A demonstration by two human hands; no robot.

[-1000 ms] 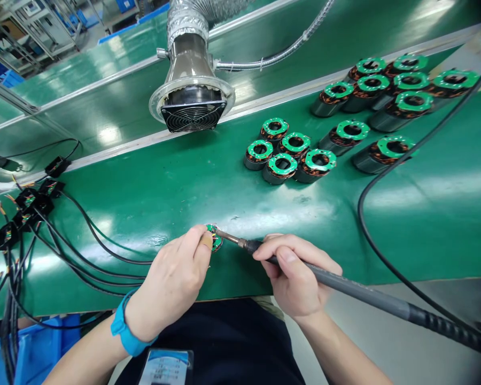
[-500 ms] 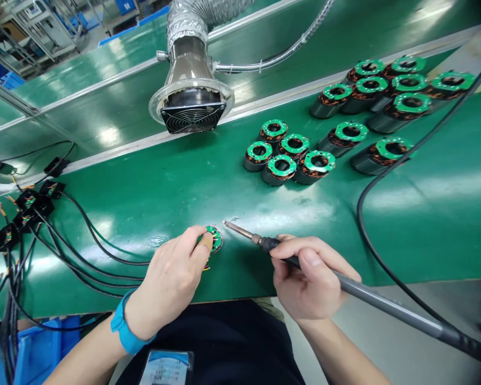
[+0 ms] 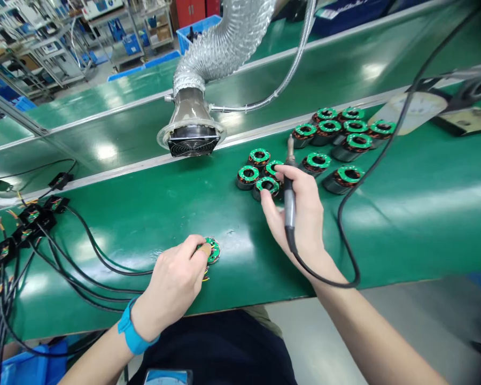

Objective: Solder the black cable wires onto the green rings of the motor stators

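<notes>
One board [image 3: 214,253] partly covered, badge [image 3: 167,377] cropped

Single head-worn view, set above the wearer's dark-clothed torso [image 3: 220,347], facing forward and down across a green workbench [image 3: 144,214]. Left hand [image 3: 178,275] and right hand [image 3: 307,214] at close range; fume-extraction hood [image 3: 190,109] farther off, upper middle; metal racks [image 3: 58,67] distant, upper left.

Left hand [image 3: 178,275] pinched, near front edge of tabletop [image 3: 417,230]; right hand [image 3: 304,214] farther in, thumb [image 3: 270,208] and forefinger [image 3: 292,174] parted.
</notes>
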